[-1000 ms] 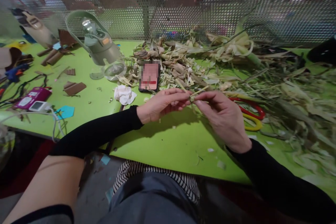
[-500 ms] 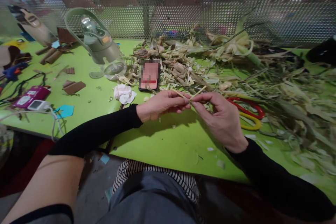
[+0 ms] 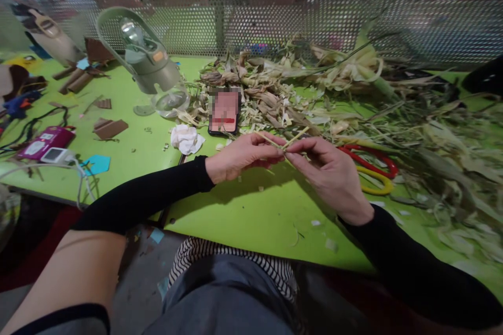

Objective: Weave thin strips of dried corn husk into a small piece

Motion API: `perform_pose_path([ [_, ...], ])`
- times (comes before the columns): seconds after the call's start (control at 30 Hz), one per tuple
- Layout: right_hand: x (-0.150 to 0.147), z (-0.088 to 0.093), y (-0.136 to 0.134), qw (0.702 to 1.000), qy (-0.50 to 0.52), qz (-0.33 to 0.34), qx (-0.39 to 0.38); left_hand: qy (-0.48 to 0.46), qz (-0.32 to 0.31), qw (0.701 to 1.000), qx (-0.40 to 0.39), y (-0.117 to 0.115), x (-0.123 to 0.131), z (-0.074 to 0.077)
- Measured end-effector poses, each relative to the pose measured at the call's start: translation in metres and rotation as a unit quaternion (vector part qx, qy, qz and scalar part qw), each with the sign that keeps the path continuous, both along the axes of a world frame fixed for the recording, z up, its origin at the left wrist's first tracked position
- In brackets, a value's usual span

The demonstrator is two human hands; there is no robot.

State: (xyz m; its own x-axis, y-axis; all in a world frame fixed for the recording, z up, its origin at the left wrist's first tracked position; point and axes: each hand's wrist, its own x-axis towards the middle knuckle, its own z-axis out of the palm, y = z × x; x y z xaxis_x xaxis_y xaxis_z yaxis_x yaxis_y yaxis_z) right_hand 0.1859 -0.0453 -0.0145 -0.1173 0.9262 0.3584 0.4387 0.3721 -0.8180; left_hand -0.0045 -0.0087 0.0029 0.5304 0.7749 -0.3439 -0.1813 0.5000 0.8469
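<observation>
Thin pale green-yellow plant strips (image 3: 296, 137) cross in a V between my fingertips, above the green table (image 3: 236, 225). My left hand (image 3: 247, 156) pinches them from the left, thumb against the forefinger. From the right, my right hand (image 3: 328, 172) closes thumb and forefinger on the same crossing, so the two hands nearly touch. The exact crossing is partly hidden by the fingers. Just beyond the hands lie a phone (image 3: 224, 111) and a heap of dried corn husks (image 3: 271, 99). Beside my right wrist are red-handled scissors (image 3: 373, 159) and a yellow loop (image 3: 377, 180).
A green-topped bottle (image 3: 151, 65) stands back left, near crumpled tissue (image 3: 187, 139). Further left are a purple device (image 3: 47, 142) with a white plug and cable, brown folded pieces (image 3: 110, 130) and a blue paper piece (image 3: 96, 165). A perforated screen (image 3: 251, 10) closes off the back.
Both hands keep their pinch on the crossed strips at almost the same spot. Only slight shifts of the fingers and the view show.
</observation>
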Motion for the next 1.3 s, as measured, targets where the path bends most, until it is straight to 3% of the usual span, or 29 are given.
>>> perform_pose_path([
  [0.2,0.003,-0.003,0.004,0.999,-0.02,-0.016,-0.024,-0.016,0.09,0.996,-0.009,0.001,0.003,0.003],
  [0.3,0.0,-0.004,-0.001,0.985,-0.134,-0.025,0.101,-0.006,0.101,0.995,0.021,0.002,0.004,0.0],
  [0.4,-0.003,-0.003,-0.007,0.926,-0.268,-0.034,0.263,0.032,0.074,0.992,0.1,0.002,0.003,-0.004],
  [0.47,-0.003,-0.002,-0.008,0.907,-0.291,-0.025,0.302,0.07,0.038,0.984,0.161,0.002,0.001,-0.006],
  [0.67,-0.001,0.0,-0.003,0.92,-0.271,-0.043,0.281,0.135,-0.059,0.95,0.274,0.001,-0.004,-0.01],
  [0.9,0.004,-0.001,0.001,0.948,-0.199,-0.102,0.226,0.018,-0.048,0.97,0.236,-0.002,0.001,-0.02],
  [1.0,0.004,-0.002,0.003,0.954,-0.192,-0.078,0.216,-0.002,-0.034,0.978,0.207,-0.003,0.003,-0.021],
  [1.17,0.002,-0.001,0.001,0.934,-0.184,-0.043,0.305,0.029,-0.053,0.984,0.169,-0.001,0.0,-0.018],
  [1.3,0.003,0.001,-0.002,0.954,-0.194,0.043,0.223,0.091,-0.085,0.977,0.171,0.003,-0.002,-0.016],
])
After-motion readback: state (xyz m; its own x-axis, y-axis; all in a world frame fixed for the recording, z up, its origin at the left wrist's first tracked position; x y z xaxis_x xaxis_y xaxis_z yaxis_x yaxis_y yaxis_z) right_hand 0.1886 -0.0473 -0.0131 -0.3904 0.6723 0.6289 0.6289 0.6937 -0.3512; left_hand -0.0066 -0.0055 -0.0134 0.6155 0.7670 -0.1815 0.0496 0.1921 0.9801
